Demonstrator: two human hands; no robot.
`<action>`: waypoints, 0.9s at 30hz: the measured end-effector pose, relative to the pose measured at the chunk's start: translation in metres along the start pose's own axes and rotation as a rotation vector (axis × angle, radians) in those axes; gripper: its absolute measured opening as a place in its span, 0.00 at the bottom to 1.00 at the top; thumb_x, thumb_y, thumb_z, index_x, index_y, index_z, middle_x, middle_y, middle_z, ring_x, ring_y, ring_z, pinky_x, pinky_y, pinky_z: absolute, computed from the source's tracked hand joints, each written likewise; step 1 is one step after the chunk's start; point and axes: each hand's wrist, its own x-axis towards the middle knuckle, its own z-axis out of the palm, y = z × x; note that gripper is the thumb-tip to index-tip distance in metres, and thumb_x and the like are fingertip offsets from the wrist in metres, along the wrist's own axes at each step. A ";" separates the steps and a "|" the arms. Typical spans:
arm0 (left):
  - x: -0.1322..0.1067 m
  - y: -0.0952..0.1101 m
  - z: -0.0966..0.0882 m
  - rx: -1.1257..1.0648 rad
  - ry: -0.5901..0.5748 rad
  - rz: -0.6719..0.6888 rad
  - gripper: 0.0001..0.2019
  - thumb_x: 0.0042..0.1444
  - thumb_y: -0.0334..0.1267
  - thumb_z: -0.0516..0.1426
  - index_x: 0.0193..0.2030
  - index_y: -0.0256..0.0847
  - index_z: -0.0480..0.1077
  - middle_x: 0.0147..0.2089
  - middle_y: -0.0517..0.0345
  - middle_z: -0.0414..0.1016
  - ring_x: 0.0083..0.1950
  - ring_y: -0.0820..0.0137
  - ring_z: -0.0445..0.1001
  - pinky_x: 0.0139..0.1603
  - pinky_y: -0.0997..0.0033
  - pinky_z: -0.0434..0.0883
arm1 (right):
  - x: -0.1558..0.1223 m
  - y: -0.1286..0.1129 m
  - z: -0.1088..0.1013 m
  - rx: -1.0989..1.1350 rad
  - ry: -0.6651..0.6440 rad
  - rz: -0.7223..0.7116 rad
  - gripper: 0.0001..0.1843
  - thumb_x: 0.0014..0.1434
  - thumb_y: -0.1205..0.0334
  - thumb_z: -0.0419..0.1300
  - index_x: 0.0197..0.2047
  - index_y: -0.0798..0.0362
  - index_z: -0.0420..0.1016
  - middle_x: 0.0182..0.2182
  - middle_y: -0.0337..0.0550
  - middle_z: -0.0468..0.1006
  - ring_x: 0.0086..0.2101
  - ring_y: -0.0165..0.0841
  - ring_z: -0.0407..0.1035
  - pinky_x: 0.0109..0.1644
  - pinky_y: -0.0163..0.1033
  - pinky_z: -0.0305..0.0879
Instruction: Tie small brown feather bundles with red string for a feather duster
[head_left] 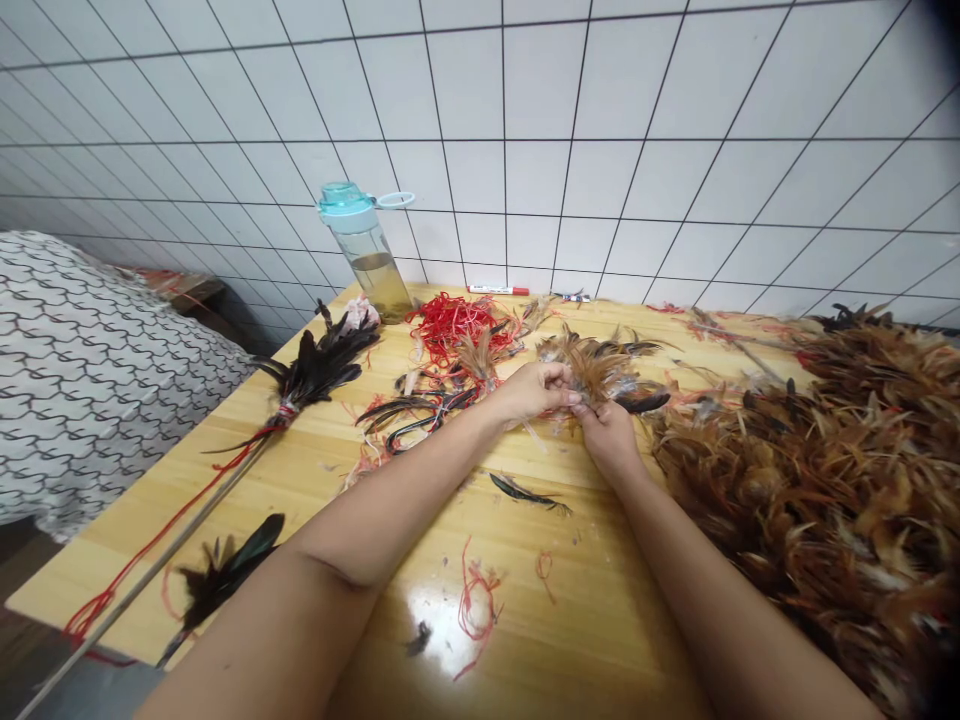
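Both hands meet over the middle of the table, around a small bunch of brown feathers [592,366]. My left hand [534,390] pinches at the base of the bunch with thumb and fingers. From the other side my right hand [609,436] is closed on the same feathers, its fingertips touching the left ones. To the left, a long stick [187,530] lies aslant with black feathers [319,365] tied at its far end by red string [150,560]. A single dark feather [525,492] rests just below my hands.
A large heap of brown feathers [817,490] covers the right side. Behind stand a water bottle [375,260] with a turquoise lid, a tangle of red string [454,322] and a red marker [498,290] along the tiled wall. A patterned cloth [97,370] is at the left.
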 end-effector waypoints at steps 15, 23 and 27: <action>0.001 -0.001 0.000 0.078 0.136 0.002 0.11 0.44 0.36 0.64 0.29 0.33 0.68 0.23 0.64 0.66 0.25 0.78 0.64 0.28 0.78 0.60 | -0.003 -0.003 0.002 -0.026 0.072 -0.126 0.15 0.56 0.53 0.52 0.21 0.49 0.61 0.23 0.42 0.69 0.29 0.35 0.65 0.34 0.39 0.60; -0.003 0.006 0.004 -0.191 0.162 -0.061 0.14 0.37 0.33 0.68 0.29 0.32 0.69 0.26 0.61 0.71 0.29 0.77 0.69 0.35 0.75 0.66 | -0.003 -0.003 0.005 0.189 0.074 -0.104 0.16 0.55 0.50 0.54 0.22 0.49 0.59 0.22 0.37 0.65 0.27 0.33 0.61 0.32 0.37 0.58; -0.003 0.005 0.004 -0.233 0.144 -0.066 0.17 0.35 0.35 0.70 0.29 0.32 0.68 0.25 0.62 0.70 0.28 0.78 0.70 0.33 0.76 0.66 | -0.001 0.003 0.008 0.279 0.034 -0.084 0.13 0.55 0.50 0.55 0.27 0.50 0.67 0.26 0.39 0.72 0.32 0.35 0.65 0.39 0.39 0.63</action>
